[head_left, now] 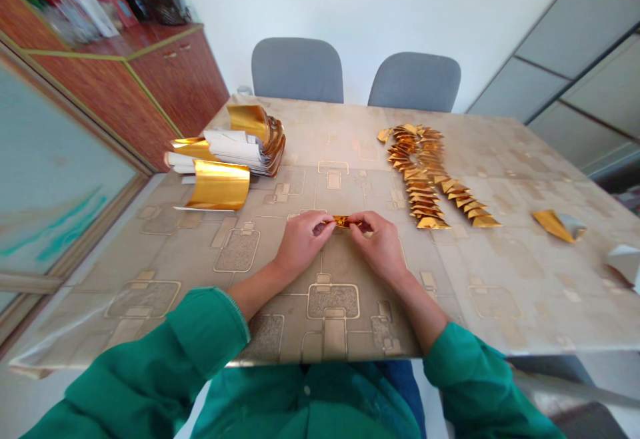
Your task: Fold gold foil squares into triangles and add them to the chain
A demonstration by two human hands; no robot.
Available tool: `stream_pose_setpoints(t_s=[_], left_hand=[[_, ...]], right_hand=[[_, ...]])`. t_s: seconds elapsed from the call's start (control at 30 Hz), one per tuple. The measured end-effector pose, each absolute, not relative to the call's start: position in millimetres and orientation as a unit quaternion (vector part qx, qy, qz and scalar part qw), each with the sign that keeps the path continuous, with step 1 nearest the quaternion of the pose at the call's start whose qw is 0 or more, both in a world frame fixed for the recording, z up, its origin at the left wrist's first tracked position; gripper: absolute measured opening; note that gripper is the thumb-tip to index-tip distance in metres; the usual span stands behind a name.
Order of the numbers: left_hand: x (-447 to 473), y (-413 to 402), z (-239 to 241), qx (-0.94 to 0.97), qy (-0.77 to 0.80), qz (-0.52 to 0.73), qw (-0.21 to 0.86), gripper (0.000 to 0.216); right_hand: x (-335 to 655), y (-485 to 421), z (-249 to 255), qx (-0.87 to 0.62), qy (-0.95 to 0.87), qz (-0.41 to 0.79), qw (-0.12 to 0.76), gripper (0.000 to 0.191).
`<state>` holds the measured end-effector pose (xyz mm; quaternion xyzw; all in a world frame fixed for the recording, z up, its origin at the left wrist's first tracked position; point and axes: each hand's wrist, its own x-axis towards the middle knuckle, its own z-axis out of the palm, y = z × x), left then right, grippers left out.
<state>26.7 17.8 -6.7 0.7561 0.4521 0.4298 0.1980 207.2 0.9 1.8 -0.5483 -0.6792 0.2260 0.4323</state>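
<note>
Between my two hands, low over the table, is a small narrow piece of folded gold foil paper (342, 221). My left hand (306, 237) pinches its left end, and my right hand (379, 242) pinches its right end. The fingertips cover both ends of it. To the left lie stacks of gold-faced, white-backed paper sheets (237, 149), with one curled gold sheet (220, 185) at the front. On the right, rows of folded gold paper pieces (427, 202) stand nested one behind another.
A patterned cloth covers the table (320, 332). Toward the right edge lie a loose gold paper piece (555, 224) and a white paper piece (625, 262). Two grey chairs (297, 69) stand behind the table. A wooden cabinet (175, 79) with items on top is at the left.
</note>
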Motion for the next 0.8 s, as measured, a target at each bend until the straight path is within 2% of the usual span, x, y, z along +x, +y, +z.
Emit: stream_pose_setpoints(t_s=[0.5,0.63,0.8], left_hand=[[31,16,-4,0.786,0.425,0.411,0.180,0.020],[33,16,-6,0.756,0.443,0.425,0.227,0.014],[37,17,-10,0.683,0.474,0.445,0.333,0.007]], right_hand=[[199,1,-2,-0.563,-0.685,0.176,0.428,0.020],[200,2,-3,-0.568,-0.685,0.160,0.427,0.021],[200,2,-4,-0.560,-0.706,0.138,0.411,0.024]])
